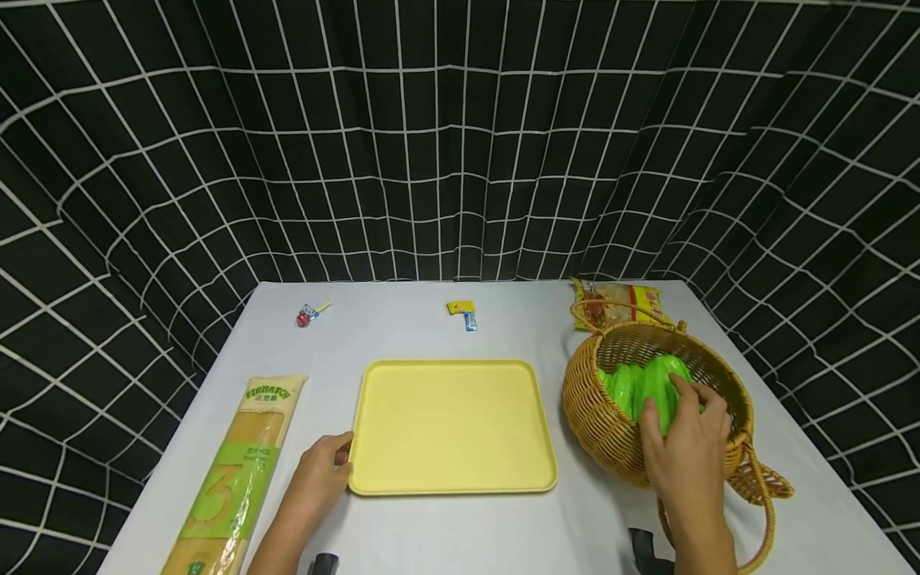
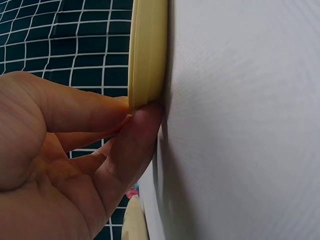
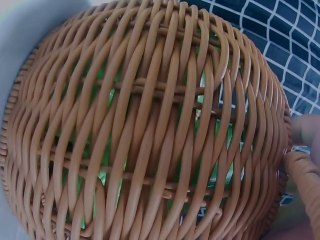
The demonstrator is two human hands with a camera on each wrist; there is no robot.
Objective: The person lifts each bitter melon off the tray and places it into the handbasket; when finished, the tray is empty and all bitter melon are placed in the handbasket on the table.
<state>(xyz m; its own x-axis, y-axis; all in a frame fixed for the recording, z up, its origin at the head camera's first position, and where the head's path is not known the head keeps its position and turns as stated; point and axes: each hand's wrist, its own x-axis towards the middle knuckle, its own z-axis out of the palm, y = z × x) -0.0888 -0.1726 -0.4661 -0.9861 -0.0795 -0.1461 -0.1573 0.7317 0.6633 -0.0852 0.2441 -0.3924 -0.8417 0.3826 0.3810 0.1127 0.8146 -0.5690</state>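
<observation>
Beside the yellow tray (image 1: 453, 427), my left hand (image 1: 327, 467) pinches its left edge between thumb and fingers. The left wrist view shows the thumb on one face of the tray wall (image 2: 149, 55) and a finger on the other. Over the wicker basket (image 1: 600, 427), my right hand (image 1: 686, 435) reaches past the rim, thumb and fingers bent around a glossy green bell pepper (image 1: 657, 387). More green lobes (image 1: 621, 387) lie left of it in the basket. In the right wrist view, the basket's weave (image 3: 150, 125) hides most of the green contents.
A long spaghetti pack (image 1: 233, 471) lies at the left. Farther back are a lollipop (image 1: 305, 318), small yellow and blue wrapped sweets (image 1: 461, 307), and a yellow-red food bag (image 1: 621, 297) behind the basket. The basket's strap (image 1: 767, 519) trails at the front right.
</observation>
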